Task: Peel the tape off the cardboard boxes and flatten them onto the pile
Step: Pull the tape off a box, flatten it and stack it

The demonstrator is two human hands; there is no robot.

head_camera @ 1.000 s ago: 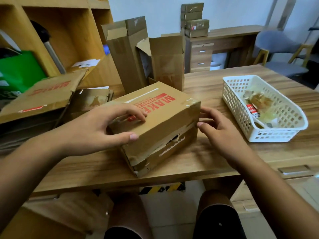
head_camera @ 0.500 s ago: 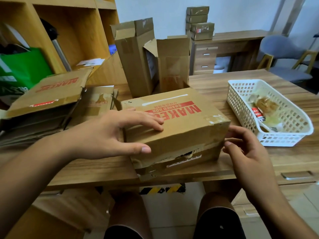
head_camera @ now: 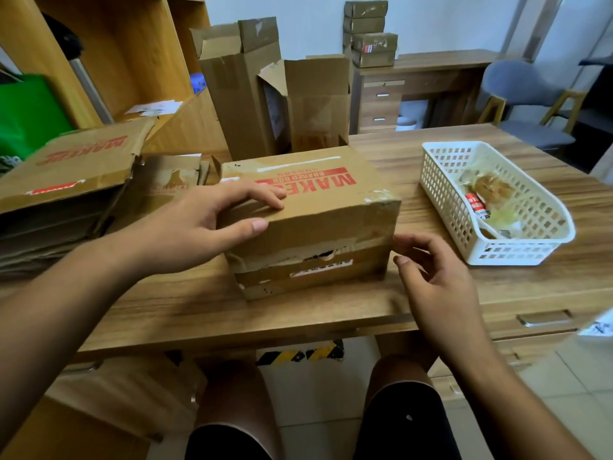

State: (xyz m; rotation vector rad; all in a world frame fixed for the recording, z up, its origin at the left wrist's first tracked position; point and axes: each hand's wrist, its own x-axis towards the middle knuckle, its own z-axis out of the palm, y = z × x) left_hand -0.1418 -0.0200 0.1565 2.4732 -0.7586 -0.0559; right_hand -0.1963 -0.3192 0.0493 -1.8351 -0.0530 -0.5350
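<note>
Sealed box (head_camera: 331,210) at near edge of table (head_camera: 298,317), left hand (head_camera: 199,227) spread flat over its top corner, right hand (head_camera: 431,280) loose and empty beside the front tape (head_camera: 371,235): best to pin firmly, nail up the torn tape end, peel low and slow.

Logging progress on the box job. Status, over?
Left hand rests on taped box, top. Right hand open at its right edge, holding nothing. Seam tape on. White basket stands apart, right.
</note>
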